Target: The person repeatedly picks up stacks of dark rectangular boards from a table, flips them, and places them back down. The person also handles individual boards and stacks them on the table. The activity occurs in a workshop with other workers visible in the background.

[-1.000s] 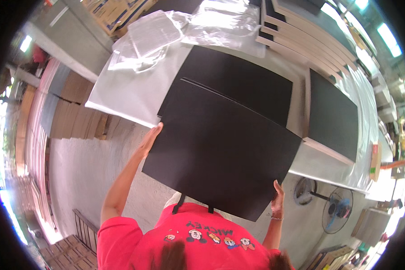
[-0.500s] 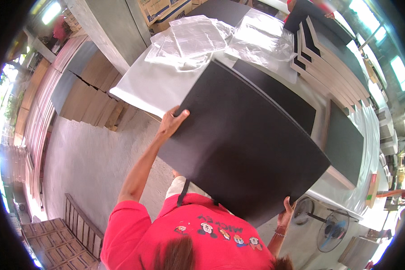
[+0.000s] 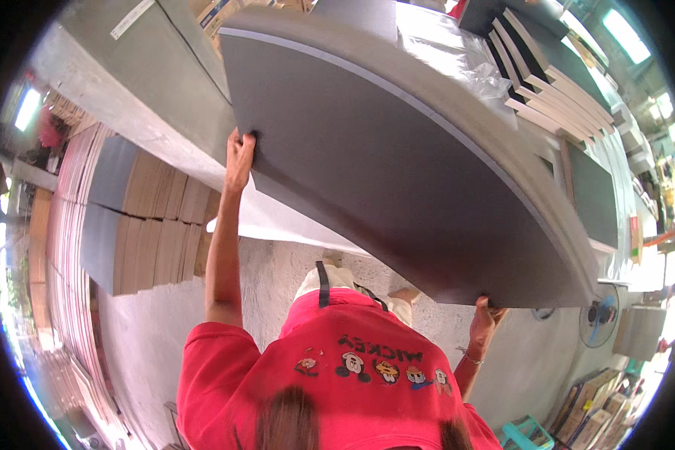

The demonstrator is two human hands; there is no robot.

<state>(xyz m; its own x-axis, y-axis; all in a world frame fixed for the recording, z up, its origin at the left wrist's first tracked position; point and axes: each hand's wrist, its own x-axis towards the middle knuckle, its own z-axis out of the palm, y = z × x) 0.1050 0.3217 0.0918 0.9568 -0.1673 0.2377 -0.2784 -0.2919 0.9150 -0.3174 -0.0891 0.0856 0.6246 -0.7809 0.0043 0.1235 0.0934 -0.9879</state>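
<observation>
A large dark grey board is held up and tilted in front of me, with a pale strip along its upper border and a thick brownish-grey edge beyond. My left hand grips its left side, thumb on the near face. Near the lower right corner, my right hand holds the bottom edge with its thumb against the face. The fingers behind the board are hidden. Beneath and behind it lies a table with a white cover, mostly blocked from sight by the board.
Crumpled clear plastic lies beyond the board. At the right are stacked dark-faced panels and a separate dark panel. A grey pillar stands close at the left, near stacked boards. A fan and teal crate are lower right.
The board has been raised and tipped up, so its thick far edge now shows. Both hands have stayed on it; my left hand has moved up and leftward. The view has shifted too.
</observation>
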